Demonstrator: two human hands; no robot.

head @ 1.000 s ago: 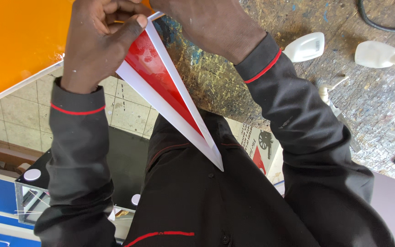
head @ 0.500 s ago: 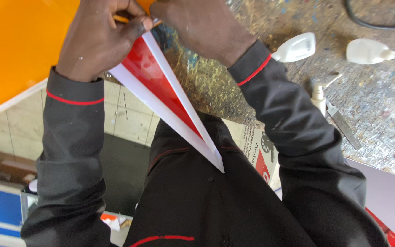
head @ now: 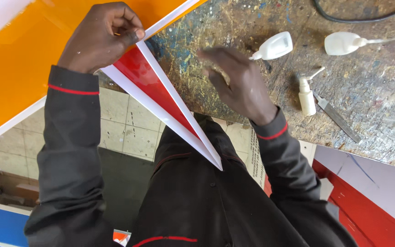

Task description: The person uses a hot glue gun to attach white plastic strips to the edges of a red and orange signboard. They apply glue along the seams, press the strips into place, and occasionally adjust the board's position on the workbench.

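While left hand (head: 99, 39) pinches red-white wedge (head: 161, 93) top, tip points bodyward.

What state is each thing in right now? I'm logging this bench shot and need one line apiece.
left hand: shut, pinching the wide end of the red wedge.
right hand: open, blurred, holding nothing, over the workbench.
red wedge: white-edged, tip pointing at the person's body.
orange sheet: lying flat, overhanging the bench edge.
small white bottles: lying on their sides.
dropper bottle: lying down.
workbench: paint-stained.
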